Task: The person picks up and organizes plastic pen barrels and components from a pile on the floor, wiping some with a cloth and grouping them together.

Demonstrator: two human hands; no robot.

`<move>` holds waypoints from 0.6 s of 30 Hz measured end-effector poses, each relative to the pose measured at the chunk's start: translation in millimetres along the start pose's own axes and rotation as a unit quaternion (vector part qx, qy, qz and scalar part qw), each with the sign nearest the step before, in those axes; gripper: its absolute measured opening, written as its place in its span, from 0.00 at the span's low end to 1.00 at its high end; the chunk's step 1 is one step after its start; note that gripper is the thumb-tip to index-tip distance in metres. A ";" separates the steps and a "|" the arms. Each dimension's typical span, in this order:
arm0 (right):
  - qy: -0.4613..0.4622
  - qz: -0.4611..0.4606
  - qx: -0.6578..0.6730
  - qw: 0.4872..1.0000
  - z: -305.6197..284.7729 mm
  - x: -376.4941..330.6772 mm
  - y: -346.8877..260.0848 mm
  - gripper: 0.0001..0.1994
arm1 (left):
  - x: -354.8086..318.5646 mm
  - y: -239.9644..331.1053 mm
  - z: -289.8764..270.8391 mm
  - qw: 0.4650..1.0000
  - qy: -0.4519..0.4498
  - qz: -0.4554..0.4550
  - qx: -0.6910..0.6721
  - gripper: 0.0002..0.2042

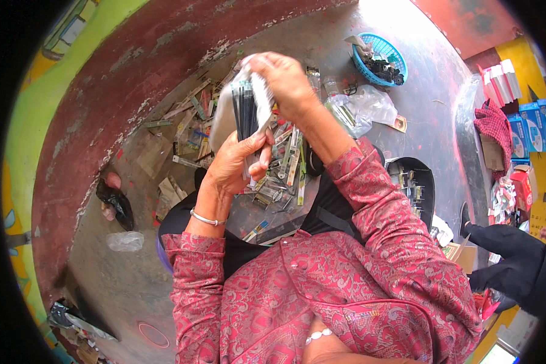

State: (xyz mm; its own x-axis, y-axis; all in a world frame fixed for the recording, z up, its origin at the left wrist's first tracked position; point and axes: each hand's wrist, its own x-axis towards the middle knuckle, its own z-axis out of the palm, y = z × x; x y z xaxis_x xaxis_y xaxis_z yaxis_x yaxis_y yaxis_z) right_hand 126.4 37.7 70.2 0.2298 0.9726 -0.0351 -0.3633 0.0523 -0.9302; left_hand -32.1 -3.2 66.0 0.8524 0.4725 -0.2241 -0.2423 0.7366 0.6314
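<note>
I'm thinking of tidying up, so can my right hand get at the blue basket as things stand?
Probably not right now: your right hand holds the white bag, and the blue basket looks a stretch away, though nothing tall seems to stand between.

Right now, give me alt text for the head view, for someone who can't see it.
A person's left hand and right hand hold a whitish wrapper with thin dark strips, above packages scattered on the floor; a blue basket stands beyond.

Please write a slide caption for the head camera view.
The left hand and right hand hold a whitish bag with thin black strips above a cluttered floor, a blue basket beyond.
</note>
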 end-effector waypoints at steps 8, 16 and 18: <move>-0.077 0.058 0.072 0.993 -17.6 -9.5 -27.4 0.12 | 4.8 2.3 -2.4 0.995 0.052 0.086 0.003 0.11; -0.052 -0.049 -0.107 0.992 16.1 -21.5 2.5 0.13 | 7.0 -4.5 15.7 0.981 0.185 0.063 -0.013 0.06; -0.011 -0.068 -0.116 0.991 18.6 -20.2 3.5 0.10 | 5.5 -7.8 9.5 0.987 0.139 0.078 0.007 0.08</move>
State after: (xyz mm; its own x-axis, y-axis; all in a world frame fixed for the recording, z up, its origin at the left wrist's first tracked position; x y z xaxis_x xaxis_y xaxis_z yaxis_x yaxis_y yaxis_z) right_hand 103.7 22.5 74.5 0.2411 0.9651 0.1022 -0.1117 0.1322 -0.9849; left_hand -21.0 -10.9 66.8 0.6445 0.6954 -0.3178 -0.3518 0.6388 0.6842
